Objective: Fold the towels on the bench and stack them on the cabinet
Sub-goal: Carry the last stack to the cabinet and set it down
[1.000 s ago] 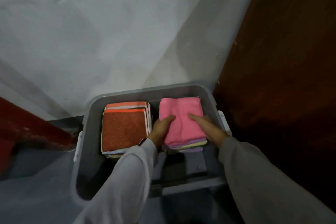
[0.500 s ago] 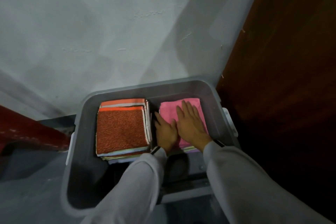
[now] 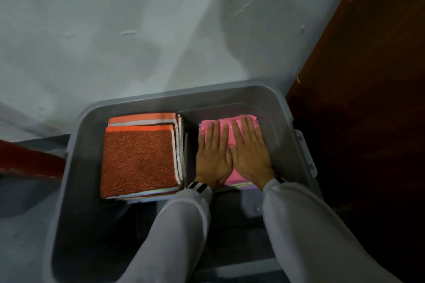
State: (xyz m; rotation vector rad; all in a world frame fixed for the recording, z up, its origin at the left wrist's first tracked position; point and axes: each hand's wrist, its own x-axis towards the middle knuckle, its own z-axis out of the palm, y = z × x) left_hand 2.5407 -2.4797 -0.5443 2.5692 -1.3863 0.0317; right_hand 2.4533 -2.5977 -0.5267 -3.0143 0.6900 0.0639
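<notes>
**Operator Apparel**

The left sleeve [image 3: 174, 232] and right sleeve [image 3: 305, 225] are long, light grey, plain fabric. The left cuff [image 3: 199, 186] and right cuff [image 3: 279, 179] carry black-and-white stripes. The left hand [image 3: 212, 158] and right hand [image 3: 249, 156] are bare.

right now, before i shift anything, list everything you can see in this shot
bin: one, grey plastic, against the wall, holding both towel stacks
orange towel stack: one, rust-orange on top with pale layers below, left side of the bin
pink towel stack: one, pink on top with pastel layers below, right side of the bin
wall: one, pale grey, behind the bin
wooden panel: one, dark brown, right of the bin
red surface: one, red, far left; what it is cannot be told
sleeves: two, pale grey
left hand: flat on the pink towel stack
right hand: flat beside it on the same stack
</notes>
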